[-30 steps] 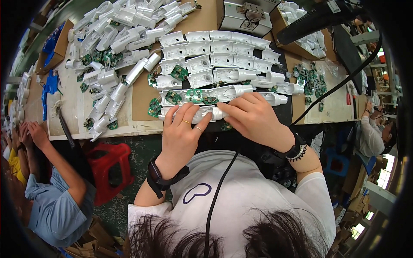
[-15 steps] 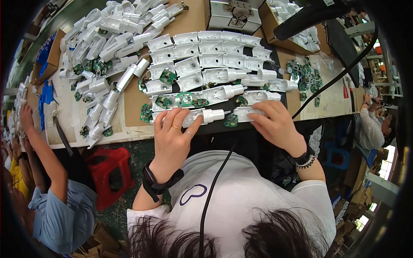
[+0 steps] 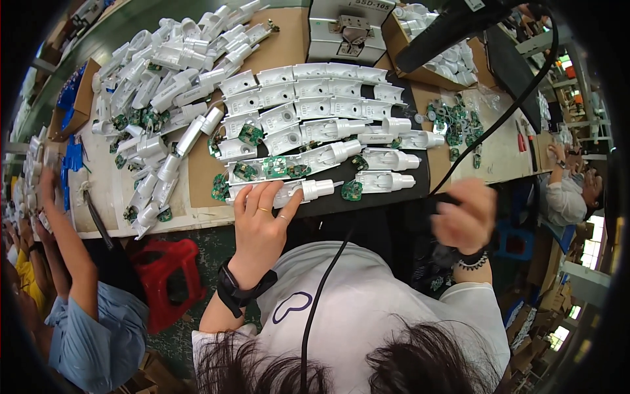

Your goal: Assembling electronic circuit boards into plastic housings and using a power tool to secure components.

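Observation:
My left hand [image 3: 261, 217] lies over the left part of a white plastic housing [image 3: 315, 190] with a cylindrical end, in the nearest row. Its fingers bend onto the housing; the thumb is hidden below. A green circuit board [image 3: 220, 187] sits by its left end. My right hand [image 3: 464, 217] is off the table's front edge at the right, smeared by motion, so its fingers cannot be read. Left of it, another white housing [image 3: 388, 182] lies on the black mat [image 3: 410, 192], with a green circuit board [image 3: 352, 190] at its left end.
Rows of open white housings [image 3: 312, 87] cover the mat. A heap of housings [image 3: 164, 85] fills the left; loose circuit boards [image 3: 462, 125] lie right. A metal fixture [image 3: 348, 33] and a carton [image 3: 420, 62] stand behind. A black cable [image 3: 505, 118] crosses the right; a co-worker [image 3: 98, 315] sits left.
My right hand has left the right-hand housing and moved right and towards me, off the table. My left hand stays on its housing. The view has shifted slightly.

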Demonstrator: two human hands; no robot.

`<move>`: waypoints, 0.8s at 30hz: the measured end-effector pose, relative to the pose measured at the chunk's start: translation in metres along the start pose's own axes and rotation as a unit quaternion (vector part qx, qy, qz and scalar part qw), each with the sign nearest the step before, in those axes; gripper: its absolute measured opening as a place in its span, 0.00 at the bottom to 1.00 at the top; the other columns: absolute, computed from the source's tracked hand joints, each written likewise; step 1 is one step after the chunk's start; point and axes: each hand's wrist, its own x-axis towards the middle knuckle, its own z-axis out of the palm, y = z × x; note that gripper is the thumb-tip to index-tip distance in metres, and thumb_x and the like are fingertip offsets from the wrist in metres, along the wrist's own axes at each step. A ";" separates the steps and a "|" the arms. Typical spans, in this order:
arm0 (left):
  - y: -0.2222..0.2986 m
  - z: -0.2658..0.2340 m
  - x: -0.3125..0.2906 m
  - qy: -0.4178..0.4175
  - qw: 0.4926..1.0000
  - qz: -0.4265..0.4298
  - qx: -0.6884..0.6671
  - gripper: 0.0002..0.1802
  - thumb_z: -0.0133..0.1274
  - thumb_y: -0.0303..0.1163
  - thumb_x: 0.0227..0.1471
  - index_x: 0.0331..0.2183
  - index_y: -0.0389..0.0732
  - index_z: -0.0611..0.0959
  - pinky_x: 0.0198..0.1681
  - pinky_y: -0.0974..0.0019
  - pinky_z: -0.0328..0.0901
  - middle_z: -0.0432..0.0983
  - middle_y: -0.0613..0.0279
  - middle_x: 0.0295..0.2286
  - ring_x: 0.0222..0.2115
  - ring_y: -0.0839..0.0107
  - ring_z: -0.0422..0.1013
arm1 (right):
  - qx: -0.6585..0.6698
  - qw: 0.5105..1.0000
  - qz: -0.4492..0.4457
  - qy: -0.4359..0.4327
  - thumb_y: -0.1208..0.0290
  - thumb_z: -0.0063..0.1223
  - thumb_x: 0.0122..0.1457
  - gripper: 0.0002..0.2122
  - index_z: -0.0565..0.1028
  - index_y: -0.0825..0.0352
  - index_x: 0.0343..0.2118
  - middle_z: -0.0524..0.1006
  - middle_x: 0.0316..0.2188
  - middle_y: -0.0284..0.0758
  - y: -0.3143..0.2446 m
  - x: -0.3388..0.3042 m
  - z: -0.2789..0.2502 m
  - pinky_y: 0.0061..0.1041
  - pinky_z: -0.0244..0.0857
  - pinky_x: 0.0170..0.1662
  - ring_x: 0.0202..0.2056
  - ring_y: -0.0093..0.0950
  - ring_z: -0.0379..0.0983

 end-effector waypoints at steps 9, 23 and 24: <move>0.004 -0.001 0.002 0.004 1.000 0.013 -0.009 0.23 0.51 0.21 0.40 0.42 0.47 0.82 0.56 0.50 0.53 0.70 0.54 0.42 0.46 0.58 0.66 | -0.115 0.937 0.266 0.195 0.78 0.49 0.59 0.11 0.74 0.69 0.44 0.77 0.38 0.36 0.153 -0.007 -0.050 0.21 0.68 0.42 0.41 0.23 0.73; 0.018 0.006 0.009 -0.002 1.000 0.012 -0.019 0.23 0.52 0.22 0.39 0.42 0.46 0.81 0.55 0.50 0.54 0.70 0.54 0.43 0.46 0.57 0.66 | -0.111 0.961 0.243 -0.070 0.68 0.64 0.44 0.21 0.74 0.70 0.41 0.71 0.36 0.41 0.245 0.028 0.052 0.28 0.68 0.39 0.35 0.35 0.71; 0.019 0.006 0.009 -0.002 1.000 0.011 -0.023 0.23 0.52 0.22 0.39 0.42 0.46 0.81 0.55 0.50 0.54 0.70 0.54 0.43 0.46 0.57 0.66 | -0.139 0.960 0.231 -0.073 0.67 0.65 0.42 0.21 0.73 0.70 0.40 0.70 0.37 0.42 0.247 0.029 0.056 0.29 0.68 0.39 0.34 0.37 0.71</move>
